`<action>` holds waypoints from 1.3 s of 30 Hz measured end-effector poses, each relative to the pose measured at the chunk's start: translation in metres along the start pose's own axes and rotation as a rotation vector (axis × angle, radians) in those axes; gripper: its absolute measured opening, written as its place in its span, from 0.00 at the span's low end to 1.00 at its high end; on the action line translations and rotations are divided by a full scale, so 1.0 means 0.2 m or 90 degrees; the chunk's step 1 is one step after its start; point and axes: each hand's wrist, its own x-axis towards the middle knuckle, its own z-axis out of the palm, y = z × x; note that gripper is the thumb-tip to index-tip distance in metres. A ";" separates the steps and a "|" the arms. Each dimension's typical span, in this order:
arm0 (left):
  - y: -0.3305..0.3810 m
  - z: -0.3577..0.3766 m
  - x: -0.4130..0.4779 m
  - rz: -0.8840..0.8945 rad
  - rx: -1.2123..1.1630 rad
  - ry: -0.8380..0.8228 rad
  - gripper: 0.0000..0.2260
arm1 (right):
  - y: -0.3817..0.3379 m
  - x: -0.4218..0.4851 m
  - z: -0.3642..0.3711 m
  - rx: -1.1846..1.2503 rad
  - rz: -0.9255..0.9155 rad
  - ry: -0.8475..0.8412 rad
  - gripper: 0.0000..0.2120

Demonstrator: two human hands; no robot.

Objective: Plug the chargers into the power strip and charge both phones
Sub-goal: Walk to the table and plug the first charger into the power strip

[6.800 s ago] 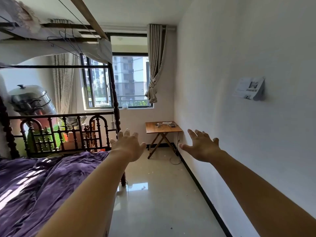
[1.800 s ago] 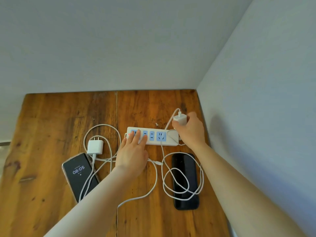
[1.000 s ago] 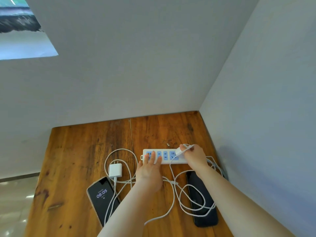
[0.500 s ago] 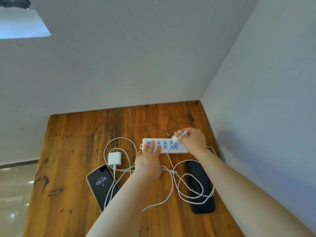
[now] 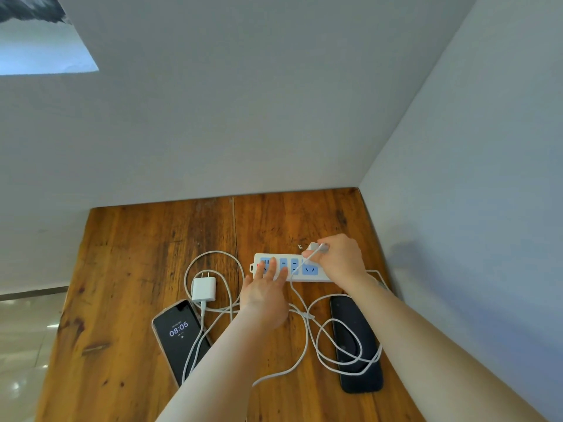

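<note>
A white power strip (image 5: 307, 277) with blue sockets lies on the wooden table (image 5: 146, 245). My left hand (image 5: 265, 295) rests flat on its left end, fingers spread. My right hand (image 5: 339, 260) holds a white charger (image 5: 315, 247) just above the strip's right sockets, its cable trailing down. A second white charger (image 5: 204, 289) lies unplugged, prongs up, to the left. A lit phone (image 5: 179, 338) showing 08:05 lies at the front left. A dark phone (image 5: 356, 342) lies at the front right under loops of white cable (image 5: 338, 357).
The table sits in a corner, with a white wall behind and another close on the right. Its left edge drops to a shiny tiled floor (image 5: 21, 345). Cables loop across the table between the strip and the phones.
My right hand has carried the charger slightly left and back over the strip's right sockets. My left hand stays on the strip. The camera has tilted a little.
</note>
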 end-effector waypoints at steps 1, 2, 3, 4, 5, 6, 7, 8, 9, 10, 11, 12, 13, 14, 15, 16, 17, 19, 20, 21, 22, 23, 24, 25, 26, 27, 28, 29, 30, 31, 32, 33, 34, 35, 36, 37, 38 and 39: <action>0.00 0.00 0.00 0.001 0.003 -0.001 0.34 | -0.01 -0.01 0.01 -0.019 -0.013 0.000 0.15; 0.00 0.00 0.00 0.002 0.009 -0.003 0.34 | -0.01 -0.03 0.02 -0.038 -0.028 -0.005 0.18; 0.00 0.00 0.00 0.005 0.018 -0.006 0.34 | -0.01 -0.04 0.03 -0.059 -0.046 -0.013 0.21; 0.00 0.00 0.00 0.007 0.026 -0.009 0.33 | 0.00 -0.05 0.03 -0.077 -0.064 -0.020 0.22; 0.00 0.00 0.00 0.007 0.028 -0.011 0.33 | 0.00 -0.06 0.03 -0.088 -0.076 -0.025 0.22; 0.01 0.00 0.00 0.006 0.024 -0.011 0.33 | 0.00 -0.06 0.01 -0.090 -0.078 -0.030 0.22; 0.01 0.00 0.00 0.005 0.019 -0.011 0.33 | 0.00 -0.06 0.00 -0.084 -0.074 -0.038 0.21; 0.00 0.00 0.00 0.005 0.014 -0.010 0.33 | 0.00 -0.05 -0.03 -0.080 -0.070 -0.048 0.21; 0.00 0.00 0.00 0.005 0.011 -0.010 0.33 | 0.00 -0.03 -0.05 -0.084 -0.071 -0.064 0.20; 0.00 0.00 0.00 0.004 0.010 -0.009 0.34 | -0.01 -0.02 -0.07 -0.100 -0.083 -0.092 0.20; 0.00 0.00 0.00 0.004 0.010 -0.009 0.34 | -0.02 -0.01 -0.09 -0.128 -0.105 -0.130 0.19; 0.00 0.00 0.00 0.005 0.010 -0.009 0.34 | -0.03 0.00 -0.10 -0.159 -0.130 -0.168 0.18; 0.00 0.00 0.00 0.007 0.008 -0.009 0.33 | -0.03 0.00 -0.11 -0.182 -0.149 -0.199 0.17; 0.00 0.01 0.00 0.008 0.003 -0.010 0.33 | -0.03 0.01 -0.12 -0.193 -0.162 -0.221 0.16; 0.00 0.00 0.00 0.009 -0.002 -0.010 0.33 | -0.02 0.01 -0.12 -0.190 -0.168 -0.235 0.15; 0.00 0.00 0.00 0.009 -0.004 -0.009 0.33 | 0.00 0.02 -0.12 -0.176 -0.168 -0.244 0.15; 0.00 0.00 -0.01 0.009 -0.003 -0.005 0.33 | 0.01 0.03 -0.13 -0.162 -0.168 -0.249 0.16; 0.00 0.01 0.00 0.014 0.010 0.001 0.33 | 0.01 0.05 -0.13 -0.163 -0.168 -0.265 0.19; 0.00 0.01 -0.01 0.014 0.018 0.001 0.33 | 0.00 0.06 -0.13 -0.174 -0.167 -0.277 0.20; 0.00 0.01 -0.01 0.013 0.023 0.000 0.34 | -0.02 0.08 -0.13 -0.183 -0.166 -0.288 0.20; 0.01 0.01 -0.01 0.010 0.025 -0.001 0.34 | -0.03 0.10 -0.13 -0.187 -0.164 -0.298 0.20; 0.01 0.01 -0.01 0.007 0.024 -0.002 0.34 | -0.04 0.12 -0.14 -0.185 -0.162 -0.306 0.19; 0.01 0.01 0.00 0.005 0.021 -0.002 0.35 | -0.05 0.14 -0.14 -0.178 -0.159 -0.314 0.18; 0.01 0.01 0.00 0.002 0.019 -0.001 0.35 | -0.05 0.16 -0.15 -0.171 -0.153 -0.322 0.18; 0.01 0.01 0.00 0.002 0.019 -0.001 0.35 | -0.05 0.17 -0.16 -0.167 -0.146 -0.331 0.18; 0.01 0.02 0.00 0.001 0.019 -0.001 0.35 | -0.05 0.18 -0.16 -0.165 -0.141 -0.340 0.20; 0.01 0.02 0.00 0.000 0.020 -0.001 0.36 | -0.05 0.19 -0.16 -0.170 -0.140 -0.346 0.20; 0.01 0.02 0.00 -0.001 0.021 0.001 0.36 | -0.06 0.19 -0.15 -0.180 -0.142 -0.347 0.21; 0.01 0.02 0.00 -0.001 0.024 0.002 0.36 | -0.07 0.19 -0.15 -0.194 -0.145 -0.345 0.21; 0.01 0.02 0.00 0.000 0.026 0.002 0.36 | -0.07 0.19 -0.14 -0.204 -0.146 -0.343 0.20; 0.01 0.02 0.00 0.001 0.028 0.002 0.37 | -0.07 0.18 -0.14 -0.208 -0.146 -0.341 0.21; 0.01 0.02 0.00 0.000 0.029 0.002 0.37 | -0.06 0.18 -0.13 -0.205 -0.144 -0.341 0.21; 0.01 0.02 0.00 -0.001 0.029 0.002 0.37 | -0.05 0.18 -0.13 -0.196 -0.142 -0.342 0.22; 0.02 0.02 0.00 -0.003 0.029 0.003 0.38 | -0.04 0.18 -0.14 -0.185 -0.137 -0.345 0.23; 0.02 0.02 0.00 -0.003 0.029 0.003 0.38 | -0.04 0.18 -0.14 -0.174 -0.129 -0.349 0.23; 0.02 0.02 0.00 -0.003 0.029 0.004 0.38 | -0.03 0.19 -0.14 -0.168 -0.120 -0.353 0.24; 0.02 0.03 0.00 -0.002 0.029 0.006 0.38 | -0.04 0.19 -0.15 -0.168 -0.114 -0.354 0.24; 0.02 0.03 -0.01 -0.001 0.028 0.007 0.38 | -0.04 0.18 -0.15 -0.171 -0.111 -0.351 0.23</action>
